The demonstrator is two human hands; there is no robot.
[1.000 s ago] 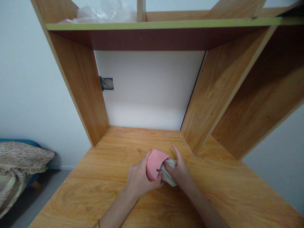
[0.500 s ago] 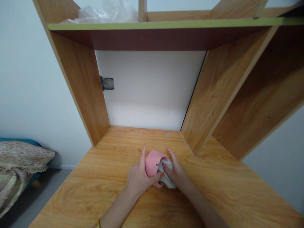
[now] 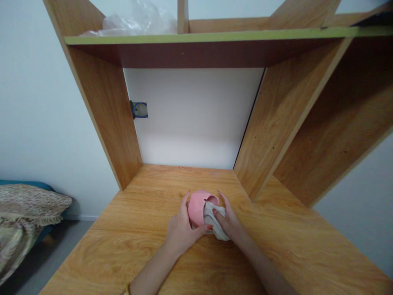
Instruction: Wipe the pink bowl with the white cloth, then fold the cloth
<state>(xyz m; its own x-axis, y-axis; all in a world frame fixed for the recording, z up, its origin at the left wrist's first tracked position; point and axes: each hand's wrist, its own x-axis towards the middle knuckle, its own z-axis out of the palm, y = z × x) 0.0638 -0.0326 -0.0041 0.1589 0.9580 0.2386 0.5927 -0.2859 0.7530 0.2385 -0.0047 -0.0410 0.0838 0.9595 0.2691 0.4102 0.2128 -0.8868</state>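
Observation:
A pink, rounded, hollow container [image 3: 197, 207] with a small notch in its rim is tipped so its opening faces right. My left hand [image 3: 182, 227] grips it from the left, the thumb along its near side. A light grey cloth [image 3: 216, 221] is bunched at the opening, partly against the inside. My right hand [image 3: 229, 221] holds this cloth, thumb pressed on it; the other fingers are mostly hidden behind the cloth and container. Both things are over the wooden desk top [image 3: 147, 246].
A shelf with a green edge [image 3: 196, 38] spans above, bearing crumpled clear plastic [image 3: 141, 20]. Wooden side panels [image 3: 104, 123] flank the desk's back. An open socket box [image 3: 140, 110] with blue wire shows in the white back wall. Fringed fabric [image 3: 30, 205] lies at the left.
The pink container has turned in my left hand, its notch now higher and the opening showing more. The grey cloth has shifted with my right hand around the rim.

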